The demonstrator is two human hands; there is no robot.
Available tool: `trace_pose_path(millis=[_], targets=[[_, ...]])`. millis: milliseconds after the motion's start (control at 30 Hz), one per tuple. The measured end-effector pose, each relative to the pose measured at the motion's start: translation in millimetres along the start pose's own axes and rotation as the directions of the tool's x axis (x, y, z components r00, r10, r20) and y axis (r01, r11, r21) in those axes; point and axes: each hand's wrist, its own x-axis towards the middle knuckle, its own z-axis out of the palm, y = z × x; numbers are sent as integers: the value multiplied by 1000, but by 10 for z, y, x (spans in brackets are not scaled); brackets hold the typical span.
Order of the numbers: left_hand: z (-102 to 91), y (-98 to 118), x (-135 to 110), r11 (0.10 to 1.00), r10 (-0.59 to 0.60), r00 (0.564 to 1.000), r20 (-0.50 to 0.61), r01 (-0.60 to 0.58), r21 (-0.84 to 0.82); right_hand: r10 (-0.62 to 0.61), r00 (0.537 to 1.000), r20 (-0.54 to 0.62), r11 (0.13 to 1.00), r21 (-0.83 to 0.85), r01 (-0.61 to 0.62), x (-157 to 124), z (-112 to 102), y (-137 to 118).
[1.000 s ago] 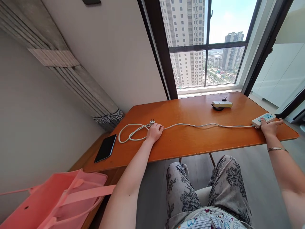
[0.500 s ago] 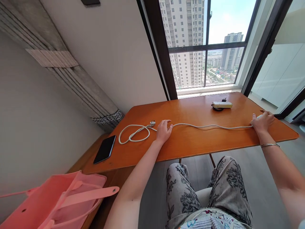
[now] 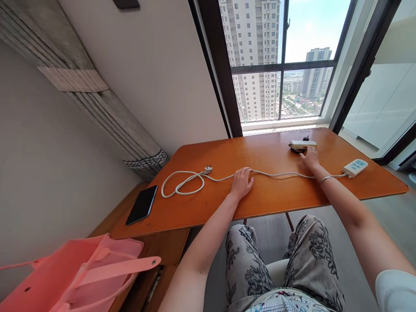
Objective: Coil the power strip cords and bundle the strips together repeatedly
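Observation:
A white cord (image 3: 279,175) runs across the orange wooden table (image 3: 266,201), from a loose loop (image 3: 182,184) and plug (image 3: 207,168) on the left to a white power strip (image 3: 355,167) on the right. My left hand (image 3: 242,182) lies palm down on the middle of the cord, fingers curled together over it. My right hand (image 3: 310,157) is stretched forward over the cord. Its spread fingertips touch the near edge of a small white and yellow device (image 3: 303,143) that sits on a black base.
A black phone (image 3: 142,204) lies near the table's left corner. A pink bag (image 3: 81,273) stands at the lower left beside a low wooden cabinet (image 3: 162,249). A large window (image 3: 279,65) rises behind the table, and my patterned trousers (image 3: 276,255) are under its front edge.
My left hand slid right along the cord, from near the plug to the middle. My right hand let go of the power strip and moved left and forward to the small device.

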Motion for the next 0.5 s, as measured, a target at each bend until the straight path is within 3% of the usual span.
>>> trace_pose_path(millis=[233,500], targets=[[7,24,14,1000,5,1000,-5,-5,-8,-21,1000,19,996,-82,22,235,134,-190],[7,8,-1,1000,1,1000,-9,-1,-22,-13,947,321,944,-310,118,505,194,-268]])
